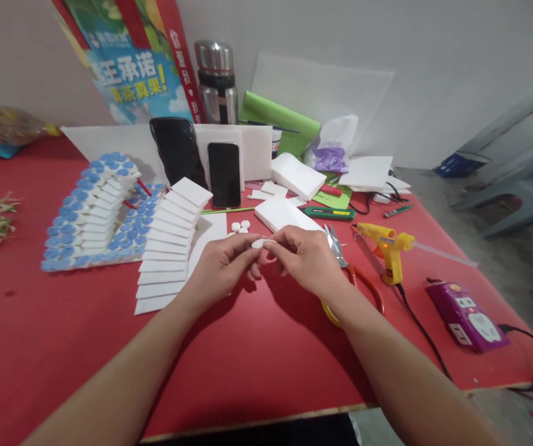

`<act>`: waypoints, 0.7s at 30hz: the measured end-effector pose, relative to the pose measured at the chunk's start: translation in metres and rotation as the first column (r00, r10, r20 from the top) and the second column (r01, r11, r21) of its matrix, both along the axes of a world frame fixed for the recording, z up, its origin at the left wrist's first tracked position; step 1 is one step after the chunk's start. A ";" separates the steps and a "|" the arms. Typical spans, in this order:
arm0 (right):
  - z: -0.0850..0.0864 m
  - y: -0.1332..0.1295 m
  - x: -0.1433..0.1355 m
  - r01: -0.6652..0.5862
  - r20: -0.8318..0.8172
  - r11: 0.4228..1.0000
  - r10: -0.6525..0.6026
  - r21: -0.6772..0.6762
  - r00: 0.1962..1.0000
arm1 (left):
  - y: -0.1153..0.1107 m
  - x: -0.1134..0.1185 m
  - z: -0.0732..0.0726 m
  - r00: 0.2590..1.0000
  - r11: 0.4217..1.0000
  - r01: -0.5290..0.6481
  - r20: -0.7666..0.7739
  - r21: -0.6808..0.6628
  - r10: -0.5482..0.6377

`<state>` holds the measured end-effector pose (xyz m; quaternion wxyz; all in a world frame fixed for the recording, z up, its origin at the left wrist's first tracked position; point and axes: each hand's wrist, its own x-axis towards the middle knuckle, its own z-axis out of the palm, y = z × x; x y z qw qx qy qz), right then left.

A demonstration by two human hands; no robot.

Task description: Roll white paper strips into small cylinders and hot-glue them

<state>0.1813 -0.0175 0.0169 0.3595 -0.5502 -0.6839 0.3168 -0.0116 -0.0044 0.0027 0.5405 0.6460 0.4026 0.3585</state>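
Observation:
Both hands meet above the red table, around a small white piece (258,244). My left hand (232,263) pinches it between thumb and fingertips. My right hand (300,257) closes on its other side, thumb and forefinger pressed together. Several small white round pieces (240,227) lie just behind my left hand. To the left stands a curved row of white steps (167,248). Farther left is a similar stepped model (101,217) covered with blue and white round pieces. Behind my right hand lies a white block (285,214).
Right of my hands lie scissors (336,248), orange-handled pliers (369,285), a yellow glue gun (390,248) with its cord and a purple power strip (468,316). Behind are a green cutter (329,213), two phones (224,174), a steel flask (217,83) and a bag (140,74).

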 end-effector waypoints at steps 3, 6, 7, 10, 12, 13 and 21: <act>-0.001 -0.001 -0.002 -0.018 0.038 0.996 0.015 0.090 0.999 | -0.001 0.002 -0.002 0.998 0.999 -0.035 0.049 -0.031 0.036; -0.002 -0.004 -0.003 -0.059 0.102 0.974 0.037 0.220 0.994 | -0.002 0.003 0.001 0.995 0.997 -0.068 0.067 -0.029 0.070; -0.002 -0.005 -0.002 -0.078 0.130 0.966 0.047 0.246 0.990 | -0.002 0.003 0.002 0.994 0.997 -0.079 0.068 -0.026 0.081; -0.003 -0.005 0.000 -0.160 0.226 0.946 0.096 0.282 0.969 | -0.001 0.001 0.004 0.993 0.996 -0.090 0.070 -0.017 0.091; -0.002 -0.005 0.002 -0.206 0.279 0.934 0.122 0.293 0.952 | 0.000 -0.001 0.003 0.994 0.996 -0.090 0.063 0.007 0.090; -0.002 -0.004 0.003 -0.220 0.296 0.929 0.129 0.297 0.946 | 0.001 -0.001 0.002 0.994 0.994 -0.098 0.058 0.038 0.096; 0.000 -0.003 0.002 -0.205 0.284 0.934 0.120 0.293 0.951 | 0.000 0.000 -0.001 0.992 0.997 -0.080 0.096 0.025 0.077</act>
